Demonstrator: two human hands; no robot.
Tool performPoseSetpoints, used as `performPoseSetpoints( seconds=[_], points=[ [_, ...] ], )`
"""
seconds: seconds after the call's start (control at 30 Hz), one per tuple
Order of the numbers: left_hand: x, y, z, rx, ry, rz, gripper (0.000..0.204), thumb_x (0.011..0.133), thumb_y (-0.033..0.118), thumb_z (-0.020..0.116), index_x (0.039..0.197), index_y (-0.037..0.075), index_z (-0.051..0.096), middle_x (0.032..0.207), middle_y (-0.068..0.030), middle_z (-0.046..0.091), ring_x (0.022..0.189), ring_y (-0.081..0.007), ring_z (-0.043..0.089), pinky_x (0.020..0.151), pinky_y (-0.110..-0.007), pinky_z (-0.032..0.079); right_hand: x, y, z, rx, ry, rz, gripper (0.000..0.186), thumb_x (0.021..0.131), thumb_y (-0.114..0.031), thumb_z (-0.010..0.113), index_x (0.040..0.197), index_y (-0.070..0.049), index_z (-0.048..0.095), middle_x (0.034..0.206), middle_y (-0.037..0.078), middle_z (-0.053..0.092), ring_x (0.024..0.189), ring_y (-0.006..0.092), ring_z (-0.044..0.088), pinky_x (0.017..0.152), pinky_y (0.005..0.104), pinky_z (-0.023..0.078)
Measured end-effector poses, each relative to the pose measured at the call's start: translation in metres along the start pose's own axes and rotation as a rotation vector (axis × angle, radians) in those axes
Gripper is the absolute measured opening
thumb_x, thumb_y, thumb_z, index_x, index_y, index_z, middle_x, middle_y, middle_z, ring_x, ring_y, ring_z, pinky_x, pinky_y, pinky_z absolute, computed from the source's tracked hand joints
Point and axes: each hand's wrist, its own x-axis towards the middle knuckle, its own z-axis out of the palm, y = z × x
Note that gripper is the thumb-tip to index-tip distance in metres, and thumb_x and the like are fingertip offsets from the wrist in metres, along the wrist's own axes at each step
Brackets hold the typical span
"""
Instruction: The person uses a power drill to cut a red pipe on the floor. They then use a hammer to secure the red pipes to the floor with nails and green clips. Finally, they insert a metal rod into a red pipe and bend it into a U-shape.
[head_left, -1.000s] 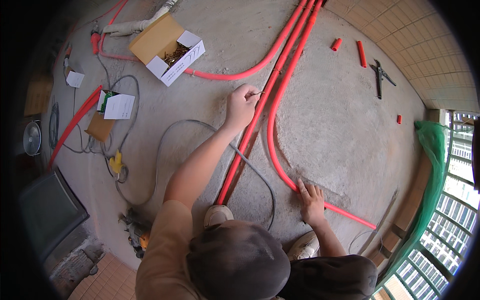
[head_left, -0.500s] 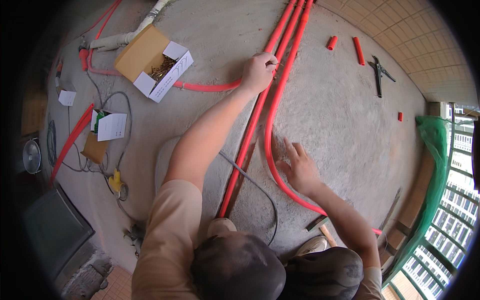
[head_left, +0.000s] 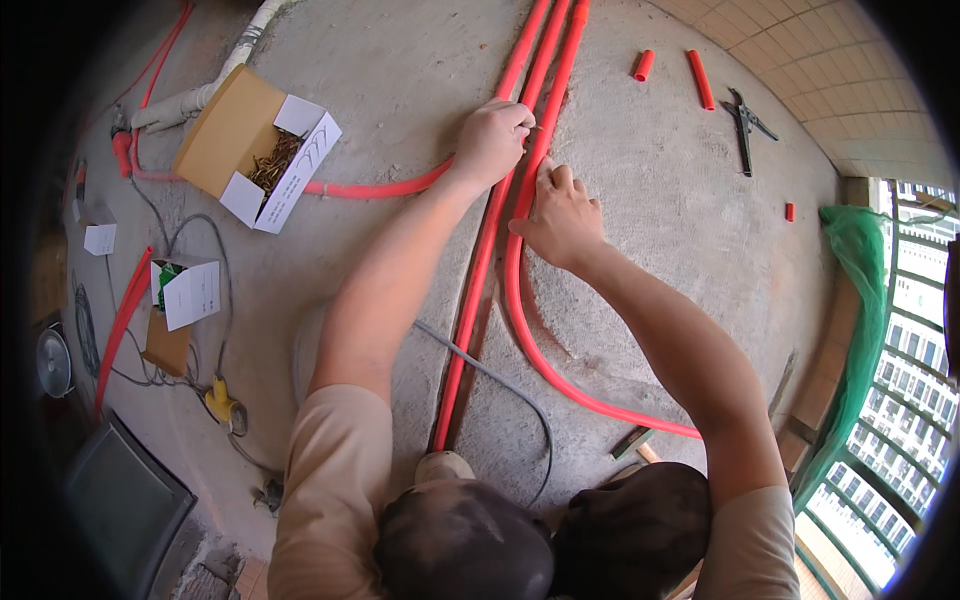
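Observation:
Fingers pinched, my left hand [head_left: 490, 145] is over the row of red pipes in the upper middle. A thin tip shows at its fingertips, too small to name. Just right of it, my right hand [head_left: 563, 215] is closed over the curved red pipe [head_left: 545, 366], its thumb on the left side and its index finger stretched up along the right. This pipe bends away toward the lower right. Beside it, a straight red pipe [head_left: 462, 345] lies in a groove in the concrete floor. Another red pipe [head_left: 375, 189] joins the row from the left, running under my left wrist.
An open box [head_left: 310, 180] of brass-coloured pieces stands left, near a smaller white box [head_left: 195, 293]. A grey cable [head_left: 485, 368] crosses the groove. Short red pipe pieces [head_left: 700, 80] and black-handled cutters [head_left: 744, 130] lie right. Green netting [head_left: 855, 290] hangs by the railing. A hammer [head_left: 632, 441] lies near my knee.
My right hand has moved up and left from above the floor onto the curved pipe, beside my left hand. The left hand stays pinched over the pipes. The whole view has shifted slightly.

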Motion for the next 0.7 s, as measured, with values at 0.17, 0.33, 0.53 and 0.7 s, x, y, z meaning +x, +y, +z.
performPoseSetpoints(
  seconds=[0.17, 0.33, 0.53, 0.7],
  points=[
    [-0.004, -0.005, 0.001, 0.047, 0.011, 0.039, 0.005, 0.082, 0.001, 0.063, 0.079, 0.003, 0.066, 0.078, -0.0101, 0.067, 0.081, -0.0301, 0.063, 0.071, -0.042, 0.051, 0.002, -0.011, -0.010, -0.011, -0.084, -0.068, 0.084, 0.084, -0.040, 0.070, 0.146, 0.007, 0.036, 0.144, 0.019, 0.038, 0.127, 0.0396, 0.049, 0.101, 0.0487, 0.051],
    [0.000, -0.002, 0.010, 0.043, 0.046, 0.087, 0.005, 0.081, -0.001, 0.063, 0.079, 0.003, 0.065, 0.078, -0.0124, 0.067, 0.081, -0.0337, 0.064, 0.070, -0.046, 0.051, 0.003, -0.007, -0.015, -0.008, -0.118, -0.042, 0.084, 0.087, -0.041, 0.069, 0.145, 0.010, 0.034, 0.144, 0.020, 0.037, 0.129, 0.0395, 0.048, 0.101, 0.0480, 0.051],
    [-0.004, -0.002, 0.007, 0.127, 0.008, 0.171, 0.005, 0.081, 0.001, 0.065, 0.084, 0.004, 0.066, 0.080, -0.0117, 0.067, 0.081, -0.0321, 0.064, 0.071, -0.043, 0.051, -0.001, -0.010, -0.021, -0.038, -0.117, -0.044, 0.094, 0.088, -0.043, 0.068, 0.150, 0.011, 0.024, 0.143, 0.023, 0.038, 0.130, 0.0400, 0.046, 0.102, 0.0461, 0.050],
    [-0.007, 0.007, 0.010, 0.129, 0.047, 0.037, 0.013, 0.085, 0.006, 0.066, 0.098, 0.004, 0.069, 0.086, -0.0117, 0.068, 0.083, -0.0271, 0.066, 0.073, -0.038, 0.053, -0.003, 0.002, -0.009, -0.016, -0.036, -0.083, 0.097, 0.088, -0.043, 0.068, 0.153, 0.011, 0.020, 0.143, 0.024, 0.038, 0.130, 0.0403, 0.046, 0.103, 0.0454, 0.050]
  ],
)
